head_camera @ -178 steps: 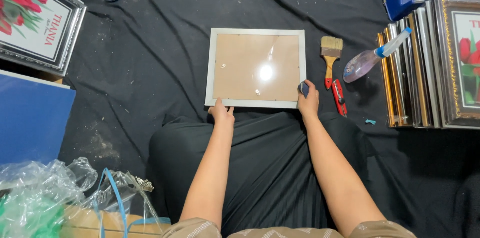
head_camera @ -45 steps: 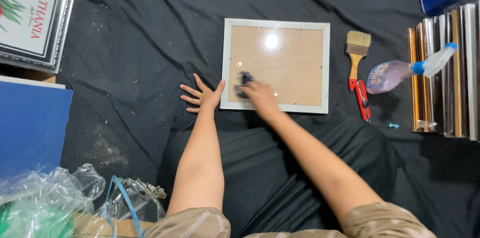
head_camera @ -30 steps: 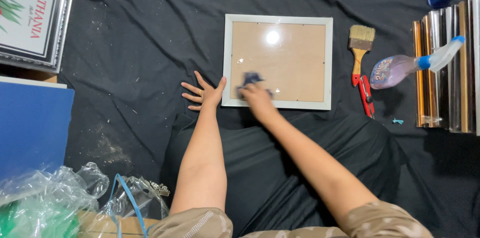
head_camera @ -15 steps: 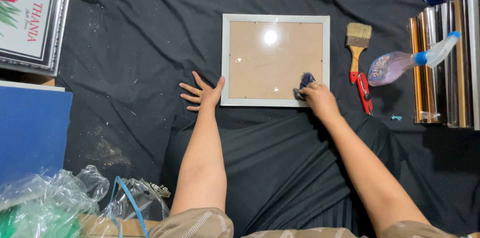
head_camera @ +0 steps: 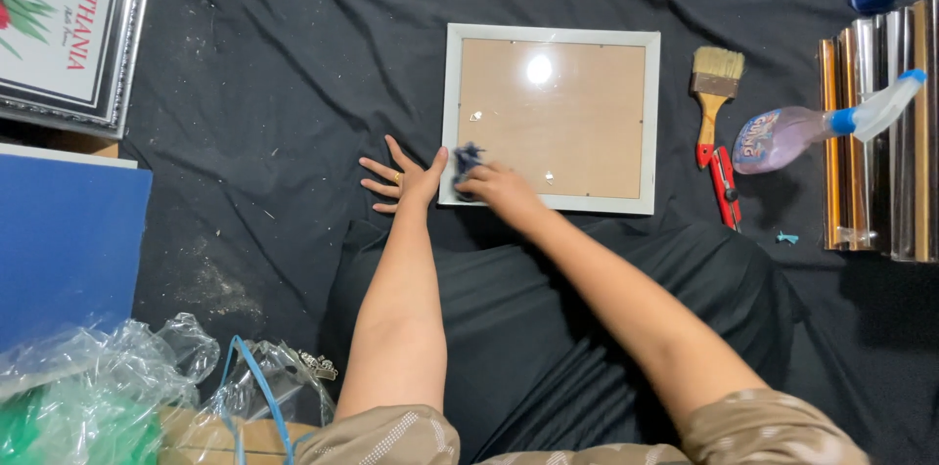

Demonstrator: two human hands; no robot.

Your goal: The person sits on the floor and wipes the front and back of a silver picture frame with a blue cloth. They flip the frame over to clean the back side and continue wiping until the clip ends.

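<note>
Lying nearest the camera at lower left, crumpled clear plastic bags (head_camera: 108,377) over a cardboard box (head_camera: 210,436); something green shows through the plastic, and a blue cord (head_camera: 249,377) loops across it. What else the bags hold cannot be made out.

Beyond that, both forearms reach forward over a black cloth (head_camera: 245,64) that covers the floor and the person's lap.

Left hand (head_camera: 403,178): flat on the cloth, palm down, fingers spread wide, a ring on one finger. Thumb side touches the left edge of the picture frame (head_camera: 550,33).

Right hand (head_camera: 499,186): fingers curled and pinching a small dark blue rag (head_camera: 466,161), pressed on the glass at the frame's lower left corner. Hand slightly blurred.

Frame: white, roughly square, lying flat on the cloth straight ahead, brown backing under glass, a bright glare spot near the top. A few small flecks on the glass.

Right of the frame: a paintbrush (head_camera: 714,93) with wooden handle, bristles pointing away; just below it a red utility knife (head_camera: 724,189). Further right, a spray bottle (head_camera: 817,125) on its side, purplish liquid inside, leaning against a stack of gold and silver frames (head_camera: 875,142).

Left side: a blue board (head_camera: 64,240). Far left corner: a silver framed print (head_camera: 68,30) with red flowers.
</note>
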